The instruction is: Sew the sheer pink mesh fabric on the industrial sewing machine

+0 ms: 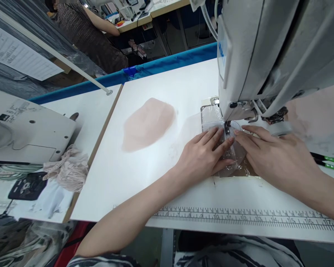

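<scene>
Beneath the head of a sewing machine, the presser foot stands over a small sheer, pale piece of fabric. This lies on shiny clear plastic fixed to the machine bed. My left hand rests flat on the piece just left of the foot, fingers spread. On the other side, my right hand lies over the piece with fingers stretched out, fingertips close to the foot; its thumb is hidden. A flat sheer pink fabric piece lies to the left on the white table.
A printed ruler strip runs along the table's front edge. Green-and-black handles lie at the right, with more pink fabric behind. Left stand another machine and bunched fabric strips. Beyond the blue cloth edging is a person.
</scene>
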Motion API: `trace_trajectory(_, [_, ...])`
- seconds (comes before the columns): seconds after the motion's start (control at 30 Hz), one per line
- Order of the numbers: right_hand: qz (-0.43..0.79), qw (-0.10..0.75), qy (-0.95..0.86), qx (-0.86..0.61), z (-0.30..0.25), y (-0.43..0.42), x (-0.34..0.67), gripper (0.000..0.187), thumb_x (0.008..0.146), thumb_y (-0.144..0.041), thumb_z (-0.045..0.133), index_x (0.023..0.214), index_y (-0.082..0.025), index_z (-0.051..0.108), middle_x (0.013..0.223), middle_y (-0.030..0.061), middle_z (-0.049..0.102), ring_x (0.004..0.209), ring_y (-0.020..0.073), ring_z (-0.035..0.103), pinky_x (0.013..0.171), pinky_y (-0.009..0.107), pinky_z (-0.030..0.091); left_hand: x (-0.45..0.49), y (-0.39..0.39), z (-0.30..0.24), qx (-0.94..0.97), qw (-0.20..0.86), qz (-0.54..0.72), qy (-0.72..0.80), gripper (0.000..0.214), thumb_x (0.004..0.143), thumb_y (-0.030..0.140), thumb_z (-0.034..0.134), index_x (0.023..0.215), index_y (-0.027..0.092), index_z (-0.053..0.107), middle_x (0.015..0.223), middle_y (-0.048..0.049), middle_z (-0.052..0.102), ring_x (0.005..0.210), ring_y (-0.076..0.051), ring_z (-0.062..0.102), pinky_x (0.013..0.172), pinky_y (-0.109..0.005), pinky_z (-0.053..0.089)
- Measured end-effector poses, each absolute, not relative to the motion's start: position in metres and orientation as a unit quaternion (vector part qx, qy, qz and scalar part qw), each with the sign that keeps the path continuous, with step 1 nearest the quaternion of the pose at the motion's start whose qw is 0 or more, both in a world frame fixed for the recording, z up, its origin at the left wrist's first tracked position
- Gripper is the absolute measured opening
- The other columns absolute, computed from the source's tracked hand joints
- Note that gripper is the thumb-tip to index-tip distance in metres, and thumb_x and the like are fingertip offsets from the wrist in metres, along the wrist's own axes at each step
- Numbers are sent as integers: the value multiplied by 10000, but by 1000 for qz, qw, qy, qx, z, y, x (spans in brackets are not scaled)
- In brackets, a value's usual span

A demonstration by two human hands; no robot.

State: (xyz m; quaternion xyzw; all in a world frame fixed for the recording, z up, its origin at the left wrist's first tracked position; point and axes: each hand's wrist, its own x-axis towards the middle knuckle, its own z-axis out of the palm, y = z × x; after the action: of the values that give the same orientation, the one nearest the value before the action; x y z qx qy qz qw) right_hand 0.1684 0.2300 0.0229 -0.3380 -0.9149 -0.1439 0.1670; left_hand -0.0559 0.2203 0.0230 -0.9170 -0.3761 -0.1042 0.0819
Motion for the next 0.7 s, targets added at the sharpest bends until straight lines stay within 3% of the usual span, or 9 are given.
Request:
trace_trajectory(0.13, [-171, 158, -910, -342, 24, 230, 166, 431, 886, -37, 410, 1272, -77, 597, 1016, 118, 770, 987, 252, 703, 1019, 447, 420, -56, 220, 23, -915, 91, -106, -377, 566, 1028, 530, 395, 1374, 124, 581, 1408, -176, 578, 1349, -283, 536, 1054, -415, 528])
trace_trajectory(0.23, [-190, 158, -907, -341, 24, 230, 164, 416, 866, -21, 417, 1234, -34, 612, 1045, 147, 761, 982, 247, 701, 1038, 433, 403, -56, 220, 24, -915, 94, -111, -377, 561, 1029, 526, 393, 1372, 125, 584, 1404, -178, 582, 1339, -282, 547, 1049, -410, 531])
trace_trajectory(0.53, [-204, 172, -906, -330, 25, 232, 165, 398, 853, -19, 428, 1190, -4, 639, 1006, 167, 760, 929, 253, 707, 1019, 447, 430, -56, 219, 23, -912, 97, -133, -375, 584, 1019, 541, 408, 1363, 102, 583, 1401, -196, 580, 1325, -302, 558, 1047, -427, 534])
trace_trajectory(0.7, [-173, 209, -923, -272, 25, 232, 167, 296, 916, -48, 441, 1070, -105, 687, 1081, 110, 752, 911, 212, 688, 916, 392, 466, -64, 210, 29, -936, 88, -178, -292, 653, 966, 650, 442, 1217, 85, 655, 1245, -146, 701, 1177, -261, 669, 995, -396, 579])
